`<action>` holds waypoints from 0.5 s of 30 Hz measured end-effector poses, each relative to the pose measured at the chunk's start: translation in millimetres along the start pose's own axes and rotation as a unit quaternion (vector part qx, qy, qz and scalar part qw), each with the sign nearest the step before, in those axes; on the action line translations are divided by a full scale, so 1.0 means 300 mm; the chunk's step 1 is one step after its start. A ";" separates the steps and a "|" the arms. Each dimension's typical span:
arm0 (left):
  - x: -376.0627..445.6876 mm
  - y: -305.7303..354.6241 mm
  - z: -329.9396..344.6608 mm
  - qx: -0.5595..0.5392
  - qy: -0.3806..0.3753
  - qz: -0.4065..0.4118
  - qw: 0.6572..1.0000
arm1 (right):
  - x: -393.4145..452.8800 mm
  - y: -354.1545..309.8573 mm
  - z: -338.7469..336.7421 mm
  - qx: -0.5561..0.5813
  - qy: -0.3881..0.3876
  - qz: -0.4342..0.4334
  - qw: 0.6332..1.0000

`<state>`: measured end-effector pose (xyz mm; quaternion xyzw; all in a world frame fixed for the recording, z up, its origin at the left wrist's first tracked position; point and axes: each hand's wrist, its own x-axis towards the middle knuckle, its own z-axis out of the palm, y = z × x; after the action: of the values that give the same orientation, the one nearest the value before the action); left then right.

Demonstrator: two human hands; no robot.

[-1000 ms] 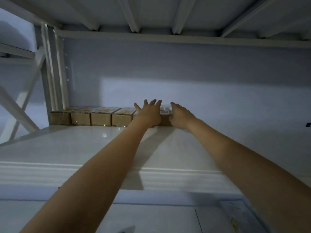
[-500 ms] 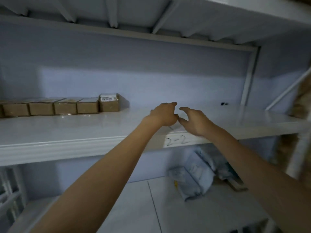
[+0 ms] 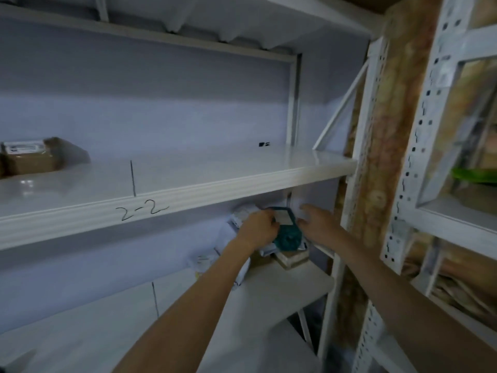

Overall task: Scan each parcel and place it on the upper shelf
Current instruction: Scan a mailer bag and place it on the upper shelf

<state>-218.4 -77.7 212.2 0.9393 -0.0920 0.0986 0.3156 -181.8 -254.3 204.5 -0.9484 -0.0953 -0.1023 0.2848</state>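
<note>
left hand [image 3: 259, 228]: reaches into the lower shelf bay at about 5 o'clock of the frame centre, fingers curled round the left edge of the teal scanner [image 3: 286, 232], gripping it.
right hand [image 3: 318, 224]: just at 3 o'clock of the scanner, fingers loosely spread and pointing toward the back wall; whether it touches the scanner i cannot tell through the blur.
teal scanner: upright between the two hands, pale screen at its 12 o'clock end, above the heap of parcels.
parcels [image 3: 236, 222]: pale bags piled on the lower shelf [image 3: 269, 297] at 9 o'clock of the scanner and under it; a small brown box [image 3: 291, 258] lies at 6 o'clock of the scanner.
upper shelf [image 3: 215, 181]: white board with "2-2" [image 3: 142, 210] handwritten on its front lip and a dark line drawn across it.
shelved parcel [image 3: 29, 157]: brown carton with a white label on top, on the upper shelf at far 9 o'clock, well apart from the hands.
upright post [image 3: 363, 146]: perforated white metal at 3 o'clock, beside a mottled brown wall.
</note>
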 end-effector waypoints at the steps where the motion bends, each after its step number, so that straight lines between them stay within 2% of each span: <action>1: 0.019 -0.041 0.034 -0.001 -0.004 -0.025 1.000 | 0.013 0.031 0.025 0.008 -0.010 0.010 1.000; 7: 0.141 -0.306 0.175 0.050 -0.040 -0.137 0.989 | 0.148 0.112 0.230 0.034 -0.064 0.044 0.996; 11: 0.199 -0.490 0.209 -0.018 -0.005 -0.213 0.977 | 0.268 0.086 0.408 0.070 -0.112 0.045 0.990; 15: 0.232 -0.669 0.212 -0.090 0.019 -0.295 0.951 | 0.375 0.016 0.601 0.084 -0.185 0.046 0.978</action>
<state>-96.1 33.1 64.1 0.8903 0.1863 0.0103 0.4153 -47.3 -143.4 82.6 -0.9268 -0.1108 0.0970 0.3454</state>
